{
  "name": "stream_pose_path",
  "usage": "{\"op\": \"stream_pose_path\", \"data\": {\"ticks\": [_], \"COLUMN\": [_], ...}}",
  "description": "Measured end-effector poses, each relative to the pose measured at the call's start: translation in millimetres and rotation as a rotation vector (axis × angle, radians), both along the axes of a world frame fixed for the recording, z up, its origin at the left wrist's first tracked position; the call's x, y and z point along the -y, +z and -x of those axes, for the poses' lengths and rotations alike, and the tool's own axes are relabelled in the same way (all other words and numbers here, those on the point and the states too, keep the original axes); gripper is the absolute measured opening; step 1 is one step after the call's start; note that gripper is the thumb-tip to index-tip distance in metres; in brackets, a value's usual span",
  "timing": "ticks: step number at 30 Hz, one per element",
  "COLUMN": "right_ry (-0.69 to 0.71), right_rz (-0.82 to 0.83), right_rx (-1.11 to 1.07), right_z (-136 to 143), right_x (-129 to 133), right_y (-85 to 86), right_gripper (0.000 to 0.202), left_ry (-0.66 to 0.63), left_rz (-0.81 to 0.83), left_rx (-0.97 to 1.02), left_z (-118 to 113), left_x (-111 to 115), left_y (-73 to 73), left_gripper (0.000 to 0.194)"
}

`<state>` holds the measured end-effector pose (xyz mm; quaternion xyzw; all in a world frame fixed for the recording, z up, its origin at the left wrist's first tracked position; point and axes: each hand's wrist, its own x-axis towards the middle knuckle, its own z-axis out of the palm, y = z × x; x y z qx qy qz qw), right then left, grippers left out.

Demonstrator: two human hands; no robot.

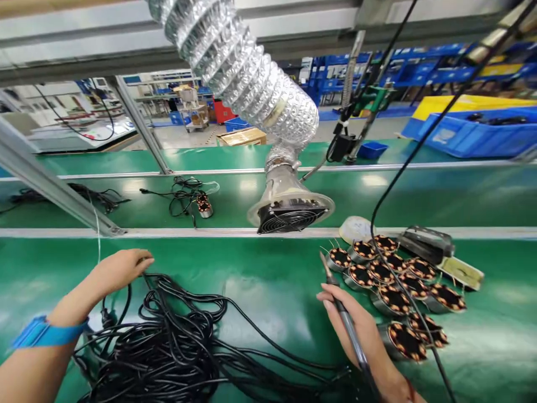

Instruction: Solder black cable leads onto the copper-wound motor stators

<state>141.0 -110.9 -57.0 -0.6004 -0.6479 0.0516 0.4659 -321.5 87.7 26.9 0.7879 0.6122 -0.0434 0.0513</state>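
Note:
My right hand (356, 324) grips a soldering iron (344, 316), its tip pointing up and away beside the nearest-left of several motor stators (339, 257) with copper windings. Whether the tip touches anything cannot be told. My left hand (126, 268), with a blue wrist strap (52, 333), has its fingers bent together just above the upper end of a tangled heap of black cables (168, 347). What lies between those fingertips, if anything, is hidden. The cables spread rightward below my right hand. A thin pale wire (98, 235) hangs down behind my left hand.
A fume-extraction hood (291, 210) with fan grille hangs mid-bench from a foil duct (251, 78). Behind the stators sits a dark soldering-iron stand (425, 242) with a yellowish sponge tray (461, 272). One stator with cable (204, 205) lies on the back strip. A black cord (394, 184) crosses the right side.

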Motion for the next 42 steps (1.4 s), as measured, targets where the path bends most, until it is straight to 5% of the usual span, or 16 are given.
{"op": "stream_pose_path", "data": {"ticks": [5,9,13,17,21,29,34,42], "right_ry": [-0.017,0.006,0.027,0.05,0.051,0.092,0.027,-0.064], "right_rz": [-0.004,-0.019,-0.007,0.004,0.033,-0.007,-0.062,-0.107], "right_rx": [0.022,0.055,0.096,0.111,0.092,0.052,0.027,-0.032], "right_z": [0,1,2,4,5,10,6,3], "right_x": [1,2,3,5,7,9,11,11], "right_y": [1.4,6.3,6.6,9.6,11.7,13.4,17.1,16.9], "right_gripper": [0.022,0.021,0.022,0.025,0.025,0.025,0.023,0.026], "left_ry": [0.019,-0.031,-0.054,-0.117,-0.165,-0.288,-0.25,0.024], "left_rz": [0.101,0.2,0.195,0.337,0.382,0.221,0.077,-0.332], "left_rx": [0.166,0.277,0.088,-0.149,-0.3,-0.481,-0.38,-0.29], "left_z": [-26,-36,-36,-39,-50,-60,-38,-31], "left_x": [20,38,49,62,79,92,95,81], "left_y": [21.5,23.3,15.5,5.2,-4.5,-10.0,12.4,82.5], "left_gripper": [0.051,0.045,0.045,0.076,0.086,0.062,0.046,0.058]}}
